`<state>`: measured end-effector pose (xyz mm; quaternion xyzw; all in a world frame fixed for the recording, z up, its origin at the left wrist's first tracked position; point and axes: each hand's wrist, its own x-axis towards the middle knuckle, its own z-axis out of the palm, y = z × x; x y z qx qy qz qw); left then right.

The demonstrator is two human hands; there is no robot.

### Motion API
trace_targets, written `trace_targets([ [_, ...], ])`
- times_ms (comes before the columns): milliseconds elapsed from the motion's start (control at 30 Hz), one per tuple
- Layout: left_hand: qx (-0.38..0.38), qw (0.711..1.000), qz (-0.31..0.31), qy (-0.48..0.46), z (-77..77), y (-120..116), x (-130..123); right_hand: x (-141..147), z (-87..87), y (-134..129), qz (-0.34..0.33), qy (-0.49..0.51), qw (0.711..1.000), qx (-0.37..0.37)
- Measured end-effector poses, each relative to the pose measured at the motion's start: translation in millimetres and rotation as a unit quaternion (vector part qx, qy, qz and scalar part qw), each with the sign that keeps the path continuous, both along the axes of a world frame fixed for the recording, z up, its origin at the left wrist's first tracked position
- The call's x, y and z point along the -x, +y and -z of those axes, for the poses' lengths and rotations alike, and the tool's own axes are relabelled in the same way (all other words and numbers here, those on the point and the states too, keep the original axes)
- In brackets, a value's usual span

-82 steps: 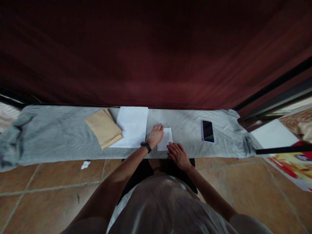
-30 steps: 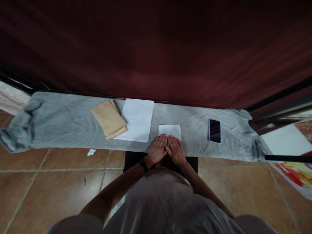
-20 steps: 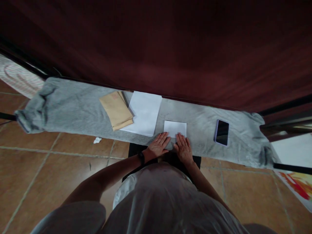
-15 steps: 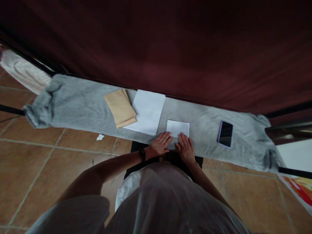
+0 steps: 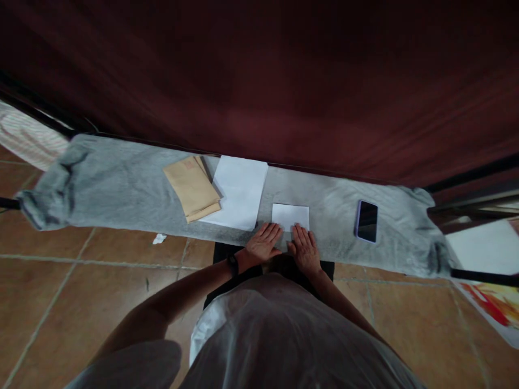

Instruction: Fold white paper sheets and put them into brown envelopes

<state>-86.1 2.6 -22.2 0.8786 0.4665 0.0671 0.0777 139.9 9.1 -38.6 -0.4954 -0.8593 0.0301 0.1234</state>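
A small folded sheet of white paper (image 5: 291,215) lies flat on the grey cloth, close to its near edge. My left hand (image 5: 265,241) is laid flat with its fingers out, the tips at the paper's lower left corner. On the lower right corner rest the fingertips of my right hand (image 5: 305,249), also flat, fingers stretched. Neither hand grips anything. Left of the folded paper, larger white sheets (image 5: 242,194) lie on the cloth. Brown envelopes (image 5: 192,186) partly cover their left side.
The grey cloth (image 5: 121,183) covers a long narrow surface. A phone (image 5: 367,221) lies on it at the right. Behind hangs a dark red curtain (image 5: 251,81). A white scrap (image 5: 159,238) is on the tiled floor (image 5: 121,292).
The whole view has shifted slightly, with things appearing further left. Both hands stay flat at the folded paper's near corners; nothing has been picked up or let go.
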Motion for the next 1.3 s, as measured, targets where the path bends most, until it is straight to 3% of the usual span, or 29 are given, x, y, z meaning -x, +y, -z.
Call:
trace_targets([
  [233, -0.009, 0.997, -0.073, 0.003, 11.2, -1, -20, 3, -7.3, 3, 0.007, 0.011, 1.000, 0.016],
  [500, -0.015, 0.997, -0.076, 0.004, 10.1, 2, -26, 19, -13.3, 15, -0.037, 0.024, 0.998, 0.047],
  [833, -0.007, 0.992, -0.126, 0.010, 8.0, 0, -14, -15, -6.9, 9, 0.029, 0.015, 0.999, 0.039],
  [1033, -0.008, 0.982, -0.186, -0.003, 3.2, 2, -29, -17, -3.6, 7, 0.037, 0.011, 0.999, 0.033],
  [1300, -0.001, 0.994, -0.107, -0.034, 1.4, 18, -65, -17, -1.7, 8, 0.034, 0.016, 0.999, 0.028],
])
